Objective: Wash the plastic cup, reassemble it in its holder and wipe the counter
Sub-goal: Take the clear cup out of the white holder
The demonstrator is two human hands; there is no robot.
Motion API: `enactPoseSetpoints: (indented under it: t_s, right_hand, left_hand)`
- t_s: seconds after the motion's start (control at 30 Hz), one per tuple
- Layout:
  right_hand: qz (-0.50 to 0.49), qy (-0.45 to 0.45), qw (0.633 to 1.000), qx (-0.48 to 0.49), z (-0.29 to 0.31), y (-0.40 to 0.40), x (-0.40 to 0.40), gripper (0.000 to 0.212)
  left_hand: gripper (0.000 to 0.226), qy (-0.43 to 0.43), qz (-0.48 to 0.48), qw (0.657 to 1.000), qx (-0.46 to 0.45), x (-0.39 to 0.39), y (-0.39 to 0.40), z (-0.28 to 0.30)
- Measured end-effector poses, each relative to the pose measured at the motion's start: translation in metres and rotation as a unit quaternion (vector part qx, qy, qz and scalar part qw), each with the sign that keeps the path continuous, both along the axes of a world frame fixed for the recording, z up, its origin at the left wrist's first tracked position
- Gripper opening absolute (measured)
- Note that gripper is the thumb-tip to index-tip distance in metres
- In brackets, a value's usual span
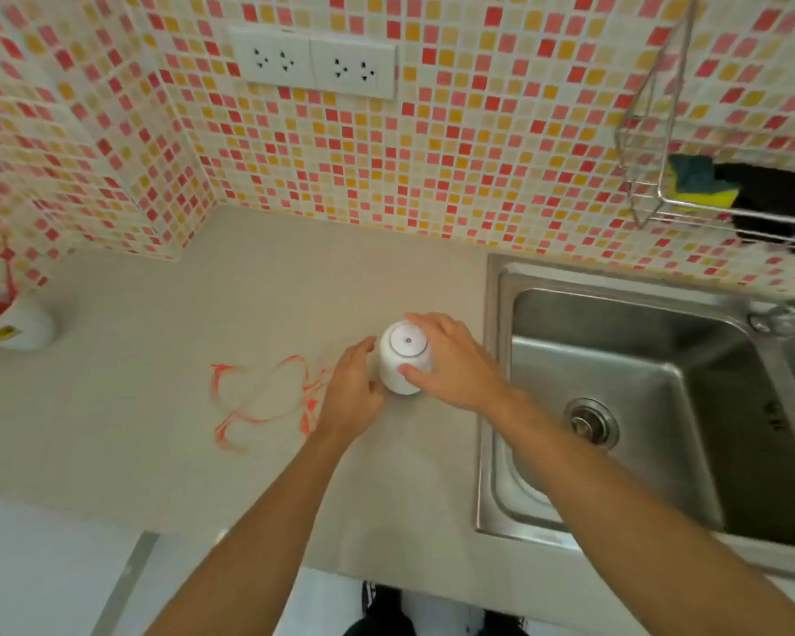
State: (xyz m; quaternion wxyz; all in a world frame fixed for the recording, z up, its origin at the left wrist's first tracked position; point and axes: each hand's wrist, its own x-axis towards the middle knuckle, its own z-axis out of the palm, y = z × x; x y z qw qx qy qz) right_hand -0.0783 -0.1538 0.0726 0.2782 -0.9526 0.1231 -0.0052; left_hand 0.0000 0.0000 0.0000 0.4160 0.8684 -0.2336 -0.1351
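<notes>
A white plastic cup (402, 360) stands upside down on the beige counter (249, 286), just left of the sink. My right hand (450, 360) grips it from the right, with fingers over the upturned base and the thumb on its side. My left hand (352, 392) is at the cup's left side, thumb against the lower wall. Red smears (267, 397) mark the counter left of my hands. A white holder (15, 323) with red splashes stands at the far left edge.
A steel sink (639, 406) with a drain lies to the right, its tap partly seen at the right edge. A wire rack (689, 208) on the tiled wall holds a yellow-green sponge (698, 181) and something black. Two wall sockets (313, 62) sit above.
</notes>
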Motion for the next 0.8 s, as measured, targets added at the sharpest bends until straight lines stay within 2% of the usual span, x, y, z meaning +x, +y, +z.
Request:
enactPoseSetpoints:
  t_s: [0.13,0.27,0.47,0.57,0.67,0.8]
  right_hand:
    - [-0.016,0.026,0.999,-0.01,-0.009,0.006,0.012,0.077]
    - [-0.062,0.023,0.998,0.021,-0.016,0.011,0.02,0.079]
    - [-0.143,0.027,0.989,0.026,-0.023,0.019,0.031,0.078]
    - [-0.189,0.029,0.981,0.032,-0.024,0.017,0.035,0.086]
    - [-0.233,0.028,0.971,0.052,-0.023,0.014,0.039,0.084]
    - [-0.225,0.04,0.972,0.062,-0.019,0.004,0.043,0.08]
  left_hand:
    - [0.066,0.034,-0.03,0.999,0.005,0.001,-0.002,-0.021]
    - [0.065,0.042,-0.028,0.998,-0.043,-0.003,-0.013,-0.022]
    - [0.09,0.047,-0.009,0.997,-0.053,-0.003,-0.028,-0.027]
    - [0.088,0.052,0.003,0.996,-0.078,-0.001,-0.039,-0.025]
    - [0.092,0.068,0.016,0.995,-0.073,-0.002,-0.045,-0.025]
    - [0.091,0.087,0.011,0.994,-0.062,0.002,-0.051,-0.023]
